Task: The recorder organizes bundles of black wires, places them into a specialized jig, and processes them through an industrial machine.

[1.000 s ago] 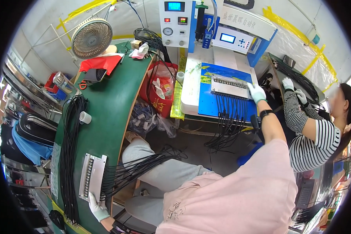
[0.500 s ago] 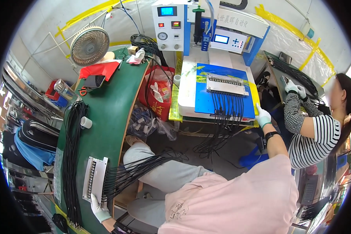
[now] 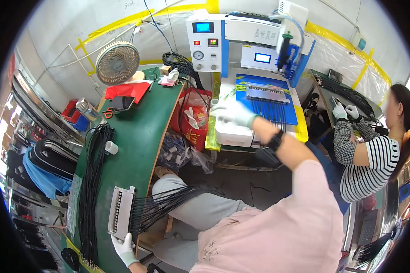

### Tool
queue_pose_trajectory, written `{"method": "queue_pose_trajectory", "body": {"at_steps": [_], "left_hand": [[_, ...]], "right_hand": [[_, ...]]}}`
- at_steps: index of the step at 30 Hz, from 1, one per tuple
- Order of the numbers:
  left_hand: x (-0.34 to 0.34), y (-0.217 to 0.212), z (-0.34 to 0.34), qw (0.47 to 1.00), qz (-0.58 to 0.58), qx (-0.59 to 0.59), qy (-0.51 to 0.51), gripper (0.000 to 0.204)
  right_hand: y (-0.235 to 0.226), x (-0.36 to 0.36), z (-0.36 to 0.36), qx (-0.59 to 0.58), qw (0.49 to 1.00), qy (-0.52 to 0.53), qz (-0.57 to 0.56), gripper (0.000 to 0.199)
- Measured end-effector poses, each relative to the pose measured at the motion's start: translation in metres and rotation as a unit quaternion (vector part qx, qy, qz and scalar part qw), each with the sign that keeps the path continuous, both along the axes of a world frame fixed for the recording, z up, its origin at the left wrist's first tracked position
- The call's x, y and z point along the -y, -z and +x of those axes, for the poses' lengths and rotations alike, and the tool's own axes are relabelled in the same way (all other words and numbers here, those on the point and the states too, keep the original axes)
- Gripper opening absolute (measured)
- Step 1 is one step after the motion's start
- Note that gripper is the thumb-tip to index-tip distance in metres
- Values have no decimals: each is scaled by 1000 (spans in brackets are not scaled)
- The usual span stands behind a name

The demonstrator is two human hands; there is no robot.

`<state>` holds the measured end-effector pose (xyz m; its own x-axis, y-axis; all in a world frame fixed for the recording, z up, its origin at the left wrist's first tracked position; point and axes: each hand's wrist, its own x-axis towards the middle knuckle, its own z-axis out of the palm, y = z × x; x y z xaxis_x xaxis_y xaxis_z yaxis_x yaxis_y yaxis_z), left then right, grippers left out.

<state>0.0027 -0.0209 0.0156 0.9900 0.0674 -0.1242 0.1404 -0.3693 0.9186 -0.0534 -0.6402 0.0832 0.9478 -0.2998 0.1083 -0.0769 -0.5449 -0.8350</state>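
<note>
My left hand (image 3: pixel 124 249), in a white glove, grips the near end of a metal fixture (image 3: pixel 121 210) lying on the green table. A row of small connectors runs along that fixture, and black cables (image 3: pixel 168 204) fan out from it to the right, over my leg. My right hand (image 3: pixel 234 113), gloved too and smeared by motion, is in the air over the left front of the white benchtop machine (image 3: pixel 234 133); its fingers are unclear. On the machine's blue plate (image 3: pixel 242 93) rests a second metal fixture (image 3: pixel 266 93), its cables hanging off the front. The machine's dispensing head (image 3: pixel 287 54) is above the plate's right side.
Along the green table (image 3: pixel 136 132) lie a long black cable bundle (image 3: pixel 90 182), a white cup (image 3: pixel 111 147), orange scissors (image 3: pixel 107 113) and a fan (image 3: pixel 117 63). A red bag (image 3: pixel 193 118) stands between table and machine. A co-worker (image 3: pixel 371 154) sits at the right.
My right hand has left the machine's right front edge and swung left across its front. The dispensing head has shifted right. My left hand stays at the fixture's near end.
</note>
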Motion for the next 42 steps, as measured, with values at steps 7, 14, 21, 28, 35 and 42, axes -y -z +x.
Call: {"method": "queue_pose_trajectory", "body": {"at_steps": [7,14,21,28,35,42], "left_hand": [[-10,19,6,986,163,48,-5,74],[-6,18,-2,952,298,69,-19,73],[6,-4,-15,957,282,67,-26,74],[5,-19,-30,965,-113,229,-65,59],[-69,-16,-66,945,3,208,-253,49],[-104,7,-119,917,26,204,-341,38]], "right_hand": [[30,-254,169,-241,910,-308,140,40],[46,-330,201,-192,913,-319,-169,43],[37,-329,193,-215,927,-285,-117,43],[-78,-400,107,241,861,-424,146,41],[-34,-370,60,75,766,-635,66,47],[82,-224,70,-222,899,-330,182,33]]}}
